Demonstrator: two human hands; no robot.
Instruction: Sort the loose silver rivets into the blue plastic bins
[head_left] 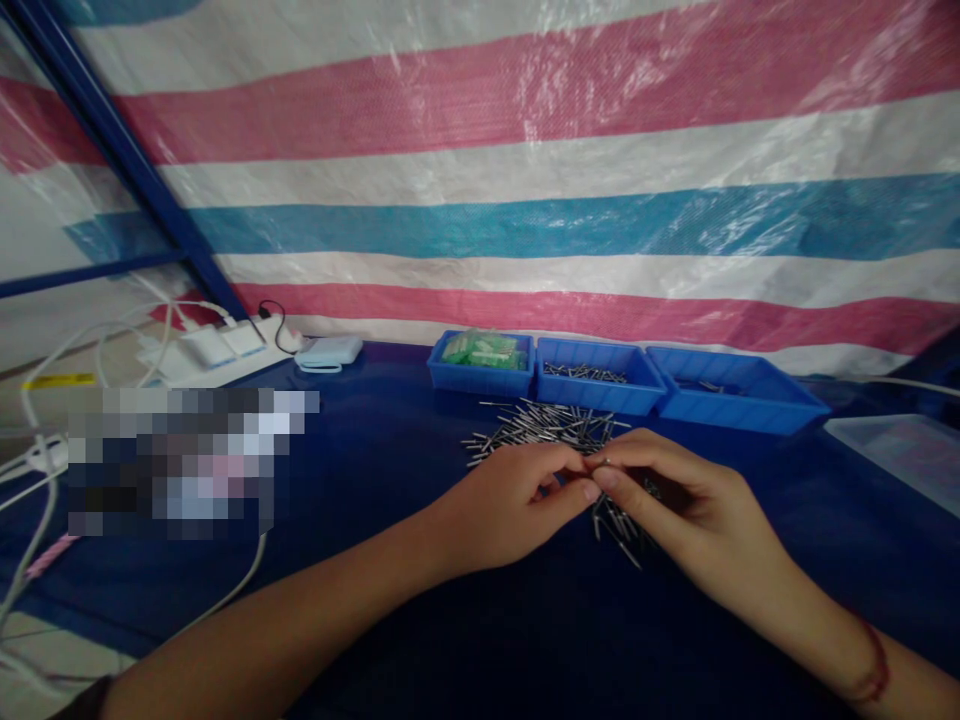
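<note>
My left hand [499,505] and my right hand [694,500] meet at the fingertips, thumb and forefinger pinched on each. A tiny metallic bit shows at the right fingertips, but the fingers cover most of whatever is held. Behind and beneath the hands lies a loose pile of thin metal pins [551,422], silvery and dark, pointing many ways. Part of the pile spreads below the right hand, where its fingers hide some pins.
Three blue bins stand in a row behind the pile: one with green plastic packets [484,348], one with metal pins [585,373], one with a few pieces [701,385]. At left are a white power strip [217,350], cables and a light-blue case [328,352]. A clear container [900,455] sits right.
</note>
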